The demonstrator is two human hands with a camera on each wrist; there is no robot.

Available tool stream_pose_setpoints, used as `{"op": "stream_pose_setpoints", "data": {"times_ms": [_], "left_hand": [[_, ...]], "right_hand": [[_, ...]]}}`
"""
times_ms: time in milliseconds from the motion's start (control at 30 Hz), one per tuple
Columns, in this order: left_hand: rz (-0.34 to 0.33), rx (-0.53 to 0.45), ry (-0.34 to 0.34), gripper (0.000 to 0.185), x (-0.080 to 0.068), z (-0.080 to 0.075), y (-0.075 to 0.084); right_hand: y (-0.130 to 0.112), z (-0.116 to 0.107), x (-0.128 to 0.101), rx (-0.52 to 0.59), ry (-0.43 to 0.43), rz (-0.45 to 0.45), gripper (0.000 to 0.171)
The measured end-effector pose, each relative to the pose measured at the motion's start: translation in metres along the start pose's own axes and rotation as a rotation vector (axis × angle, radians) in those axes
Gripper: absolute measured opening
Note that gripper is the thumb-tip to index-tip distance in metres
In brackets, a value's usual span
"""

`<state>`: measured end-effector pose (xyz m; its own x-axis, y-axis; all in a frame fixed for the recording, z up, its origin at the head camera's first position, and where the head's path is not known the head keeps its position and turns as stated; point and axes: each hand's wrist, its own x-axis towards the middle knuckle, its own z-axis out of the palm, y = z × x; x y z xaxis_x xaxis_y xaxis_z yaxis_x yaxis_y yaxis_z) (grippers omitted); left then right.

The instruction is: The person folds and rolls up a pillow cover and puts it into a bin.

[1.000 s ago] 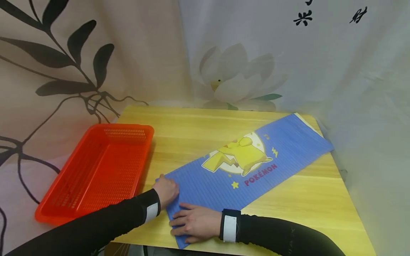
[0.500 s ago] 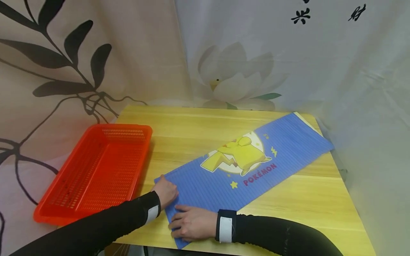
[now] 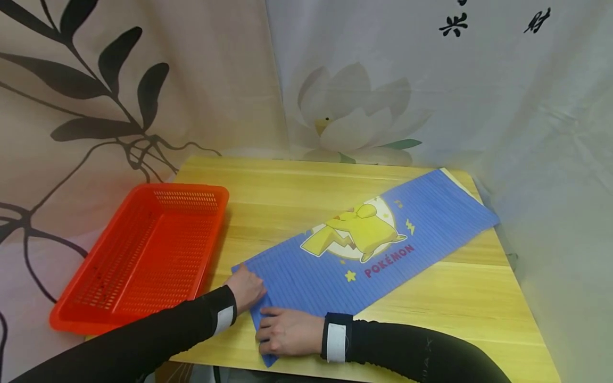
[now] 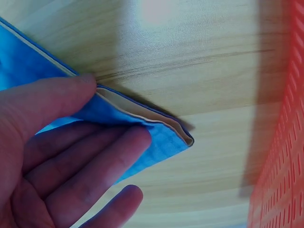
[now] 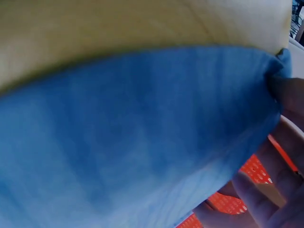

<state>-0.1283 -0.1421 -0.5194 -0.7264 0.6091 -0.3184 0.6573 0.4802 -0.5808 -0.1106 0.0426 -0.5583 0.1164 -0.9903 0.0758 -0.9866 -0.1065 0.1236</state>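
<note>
A folded blue ribbed cloth (image 3: 306, 282) with a yellow Pikachu print and red "POKÉMON" lettering lies slantwise over the table. My left hand (image 3: 246, 289) grips its left end near the upper corner. In the left wrist view, the thumb lies at the cloth's open edge, where a cream inner side shows between blue layers, and the fingers lie against the blue face. Lower on the same end, my right hand (image 3: 292, 332) holds the cloth. Up close in the right wrist view, its thumb and fingers (image 5: 285, 142) pinch the blue cloth (image 5: 142, 128) at a bunched corner.
A red perforated plastic basket (image 3: 158, 260) stands at the table's left, close to my left forearm. The wood-grain table (image 3: 268, 186) reaches back to a printed curtain (image 3: 215, 80). The cloth's far end overhangs the right table edge.
The cloth's near left end has shifted slightly: its lower corner has drawn up and in a little under my right hand. Both hands have hardly moved, and the basket stays put.
</note>
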Motion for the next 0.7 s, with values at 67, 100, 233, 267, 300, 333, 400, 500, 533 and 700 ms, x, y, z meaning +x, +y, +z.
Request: {"op": "stream_pose_setpoints", "data": {"times_ms": [67, 100, 233, 267, 300, 333, 400, 500, 533, 700], "left_hand": [[-0.004, 0.007, 0.018, 0.026, 0.0, 0.001, 0.0], [-0.006, 0.009, 0.022, 0.026, 0.001, 0.001, 0.0], [0.0, 0.02, 0.039, 0.025, 0.003, 0.004, -0.001], [0.007, 0.023, 0.045, 0.025, 0.004, 0.005, -0.001], [0.013, 0.026, 0.054, 0.025, 0.005, 0.006, -0.002], [0.018, 0.031, 0.063, 0.026, 0.005, 0.007, -0.002], [0.025, 0.042, 0.088, 0.027, 0.006, 0.01, -0.003], [0.022, 0.051, 0.121, 0.03, 0.007, 0.012, -0.005], [0.019, 0.056, 0.13, 0.032, 0.007, 0.011, -0.005], [-0.01, 0.034, 0.17, 0.034, 0.009, 0.004, -0.011]], "right_hand": [[0.0, 0.001, -0.001, -0.004, 0.008, 0.004, 0.017], [0.001, 0.001, -0.001, -0.004, 0.012, 0.005, 0.017], [0.001, 0.0, -0.002, 0.0, 0.03, 0.014, 0.016], [0.002, 0.0, -0.003, 0.004, 0.038, 0.019, 0.016], [0.002, -0.001, -0.003, 0.007, 0.047, 0.024, 0.016], [0.002, -0.002, -0.004, 0.008, 0.057, 0.03, 0.015], [0.004, -0.003, -0.004, 0.006, 0.077, 0.042, 0.014], [0.005, -0.004, -0.006, 0.011, 0.112, 0.054, 0.013], [0.006, -0.004, -0.007, 0.019, 0.125, 0.058, 0.013], [0.008, -0.007, -0.017, 0.112, 0.185, 0.097, 0.013]]}}
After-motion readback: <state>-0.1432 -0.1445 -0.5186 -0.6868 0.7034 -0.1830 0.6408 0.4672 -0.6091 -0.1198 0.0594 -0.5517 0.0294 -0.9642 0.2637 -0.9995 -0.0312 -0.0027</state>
